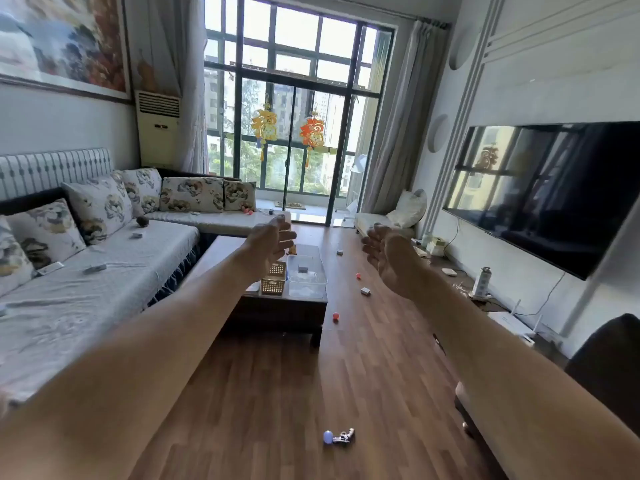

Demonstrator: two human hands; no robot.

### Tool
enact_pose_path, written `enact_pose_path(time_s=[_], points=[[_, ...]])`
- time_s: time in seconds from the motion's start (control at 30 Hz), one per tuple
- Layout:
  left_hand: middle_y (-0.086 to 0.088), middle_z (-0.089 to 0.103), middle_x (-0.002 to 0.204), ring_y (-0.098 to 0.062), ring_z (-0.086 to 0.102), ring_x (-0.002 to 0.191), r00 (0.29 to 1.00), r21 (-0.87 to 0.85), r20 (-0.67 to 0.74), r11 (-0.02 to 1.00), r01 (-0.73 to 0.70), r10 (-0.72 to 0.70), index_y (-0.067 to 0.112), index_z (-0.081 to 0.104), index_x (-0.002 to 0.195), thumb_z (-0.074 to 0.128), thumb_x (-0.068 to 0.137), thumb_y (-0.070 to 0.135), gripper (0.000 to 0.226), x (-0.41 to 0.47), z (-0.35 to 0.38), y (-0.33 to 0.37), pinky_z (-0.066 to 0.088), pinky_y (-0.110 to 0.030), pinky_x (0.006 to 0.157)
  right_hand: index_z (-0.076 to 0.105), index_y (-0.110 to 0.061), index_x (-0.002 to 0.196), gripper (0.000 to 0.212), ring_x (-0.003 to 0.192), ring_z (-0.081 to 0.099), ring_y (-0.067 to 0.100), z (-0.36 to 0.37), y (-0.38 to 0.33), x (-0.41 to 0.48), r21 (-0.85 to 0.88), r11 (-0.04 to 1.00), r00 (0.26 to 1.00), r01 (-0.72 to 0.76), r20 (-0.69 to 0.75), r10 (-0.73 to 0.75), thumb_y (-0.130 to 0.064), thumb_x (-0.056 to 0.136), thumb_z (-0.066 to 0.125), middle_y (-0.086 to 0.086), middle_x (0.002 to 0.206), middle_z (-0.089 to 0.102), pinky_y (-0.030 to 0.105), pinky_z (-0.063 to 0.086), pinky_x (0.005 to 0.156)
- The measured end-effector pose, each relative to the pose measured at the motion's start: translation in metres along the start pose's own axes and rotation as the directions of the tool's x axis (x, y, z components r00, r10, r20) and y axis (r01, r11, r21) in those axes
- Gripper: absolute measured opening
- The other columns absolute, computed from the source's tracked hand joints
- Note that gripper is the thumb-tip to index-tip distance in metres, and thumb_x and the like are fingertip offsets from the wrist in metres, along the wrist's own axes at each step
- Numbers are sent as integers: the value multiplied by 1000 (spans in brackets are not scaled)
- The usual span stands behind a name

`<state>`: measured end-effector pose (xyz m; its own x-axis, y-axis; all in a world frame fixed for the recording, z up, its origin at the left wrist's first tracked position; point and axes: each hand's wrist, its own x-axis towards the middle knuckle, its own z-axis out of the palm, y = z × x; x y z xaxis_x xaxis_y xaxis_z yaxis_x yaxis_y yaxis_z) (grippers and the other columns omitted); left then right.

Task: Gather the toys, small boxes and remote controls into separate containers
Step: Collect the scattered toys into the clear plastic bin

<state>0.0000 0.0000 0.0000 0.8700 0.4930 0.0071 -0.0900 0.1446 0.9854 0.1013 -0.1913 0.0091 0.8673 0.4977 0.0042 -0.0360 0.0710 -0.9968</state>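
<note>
Both hands, left hand point(268, 242) and right hand point(391, 258), open wide and empty beyond the surface point(277, 306); best begin with the floor toys point(337, 437) nearest it.

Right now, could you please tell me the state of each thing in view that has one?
Left hand: open, empty.
Right hand: open, empty.
Clear tub: on the coffee table, one small grey box inside.
Woven basket: upright, contents unclear.
Television: off.
Glass door: cannot tell.
Blue ball: on floor.
</note>
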Motion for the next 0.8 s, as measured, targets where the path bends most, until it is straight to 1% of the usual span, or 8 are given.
enact_pose_path(time_s=[0.17, 0.23, 0.3, 0.37, 0.4, 0.5, 0.6, 0.8], points=[[-3, 62, 94, -17, 57, 90, 999, 1, -11, 999, 44, -44, 12, 57, 99, 31, 104, 29, 32, -5, -20, -23, 40, -32, 88, 37, -2, 142, 50, 129, 45, 24, 9, 26, 4, -12, 999, 999, -38, 15, 38, -29, 100, 40, 11, 137, 48, 36, 27, 114], [-3, 62, 99, -16, 56, 91, 998, -1, -22, 998, 63, -63, 8, 54, 114, 31, 103, 32, 35, -3, -33, -37, 38, -32, 93, 41, -3, 136, 45, 127, 45, 23, 12, 40, 7, -27, 998, 998, -60, 14, 60, -30, 100, 39, 8, 127, 48, 36, 28, 114], [-4, 61, 106, -16, 56, 93, 995, 5, -37, 995, 97, -97, 7, 50, 120, 30, 103, 32, 36, -1, -47, -50, 35, -34, 97, 51, -11, 116, 28, 108, 51, 17, 19, 54, 9, -30, 996, 996, -89, 25, 89, -31, 101, 38, 4, 113, 51, 31, 37, 103], [-4, 60, 109, -18, 54, 102, 991, -12, -40, 992, 129, -130, 9, 51, 117, 30, 103, 32, 34, 1, -58, -61, 33, -35, 99, 49, -20, 89, 20, 85, 48, 11, 25, 66, 13, -7, 993, 993, -115, 17, 115, -31, 100, 38, -1, 95, 50, 25, 38, 85], [-3, 60, 106, -20, 52, 106, 989, -14, -45, 990, 144, -144, 10, 52, 112, 29, 103, 32, 32, 2, -63, -66, 33, -35, 101, 46, -20, 83, 22, 81, 46, 11, 29, 71, 13, 0, 992, 992, -124, 3, 124, -31, 100, 37, -1, 91, 48, 26, 36, 85], [-5, 59, 109, -22, 51, 112, 982, -23, -61, 984, 177, -178, 12, 53, 107, 30, 103, 33, 32, 7, -76, -79, 30, -38, 110, 47, -21, 83, 22, 82, 47, 10, 35, 88, 22, 2, 988, 988, -152, -15, 152, -31, 100, 38, -2, 90, 49, 28, 32, 96], [-3, 60, 105, -24, 48, 119, 980, -13, -61, 981, 191, -192, 15, 54, 94, 28, 103, 34, 33, 16, -83, -92, 27, -38, 110, 51, -19, 84, 22, 81, 49, 12, 41, 102, 29, -7, 984, 984, -177, -31, 177, -33, 98, 42, 0, 90, 52, 26, 37, 88], [-12, 50, 137, -28, 41, 132, 976, -33, -64, 978, 205, -207, 12, 48, 124, 25, 104, 33, 37, 50, -90, -112, 25, -39, 113, 48, -20, 80, 26, 79, 42, 11, 49, 123, 63, -19, 976, 976, -217, 7, 218, -30, 101, 35, -2, 84, 47, 27, 31, 87]])
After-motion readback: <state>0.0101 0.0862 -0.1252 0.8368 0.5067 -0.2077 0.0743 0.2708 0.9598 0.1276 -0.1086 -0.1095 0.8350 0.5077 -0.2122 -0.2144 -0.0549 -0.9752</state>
